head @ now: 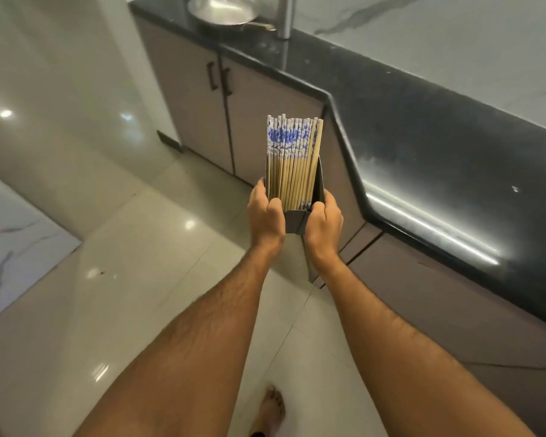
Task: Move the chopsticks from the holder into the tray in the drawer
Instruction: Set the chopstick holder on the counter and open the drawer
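Chopsticks (292, 162) packed in grey holder (319, 187), left hand (265, 216), right hand (323, 220) gripping holder's sides

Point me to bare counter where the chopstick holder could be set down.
Free: the dark countertop stretch right of the holder, between its front edge and the marble wall. Crowded: the far end, where a metal pan sits beside a steel post.

chopsticks (292, 165): lower ends sit down inside the holder (319, 184), can't see the tips
holder: base covered by left hand (265, 216) and right hand (323, 220)
fingers: wrapped round the far sides, mostly out of sight
pan (221, 9): top chopped off by the frame edge
foot (270, 411): blurry, heel cut off at the bottom
chopstick pattern: blue print, too smeared to read
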A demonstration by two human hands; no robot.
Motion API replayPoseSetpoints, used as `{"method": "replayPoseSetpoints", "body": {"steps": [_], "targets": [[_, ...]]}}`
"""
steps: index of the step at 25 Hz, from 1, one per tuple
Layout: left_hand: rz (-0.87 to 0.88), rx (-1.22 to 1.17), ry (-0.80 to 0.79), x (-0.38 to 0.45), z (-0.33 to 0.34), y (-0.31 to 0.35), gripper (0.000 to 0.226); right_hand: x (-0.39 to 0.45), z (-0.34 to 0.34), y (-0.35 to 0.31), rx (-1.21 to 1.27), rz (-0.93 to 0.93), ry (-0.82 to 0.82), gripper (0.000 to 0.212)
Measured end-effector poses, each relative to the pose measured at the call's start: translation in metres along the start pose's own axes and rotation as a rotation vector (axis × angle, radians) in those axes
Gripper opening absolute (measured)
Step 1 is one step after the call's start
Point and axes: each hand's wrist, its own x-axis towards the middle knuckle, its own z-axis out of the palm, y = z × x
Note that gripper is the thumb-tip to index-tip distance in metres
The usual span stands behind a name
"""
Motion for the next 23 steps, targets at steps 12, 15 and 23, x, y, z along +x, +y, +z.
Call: {"method": "replayPoseSetpoints", "body": {"steps": [12, 15, 23], "targets": [[-0.060, -0.042, 0.530, -0.164, -0.294, -0.097, 0.050, -0.284, 0.141, 0.040, 0.005, -0.046, -0.593, 0.034], [-0.068, -0.066, 0.700, -0.240, -0.370, -0.113, 0.050, -0.379, 0.163, 0.045, -0.016, -0.048, -0.762, 0.036], [-0.090, -0.143, 1.217, -0.477, -0.544, -0.142, 0.051, -0.657, 0.180, 0.043, -0.049, -0.183, -1.282, 0.037]]}}
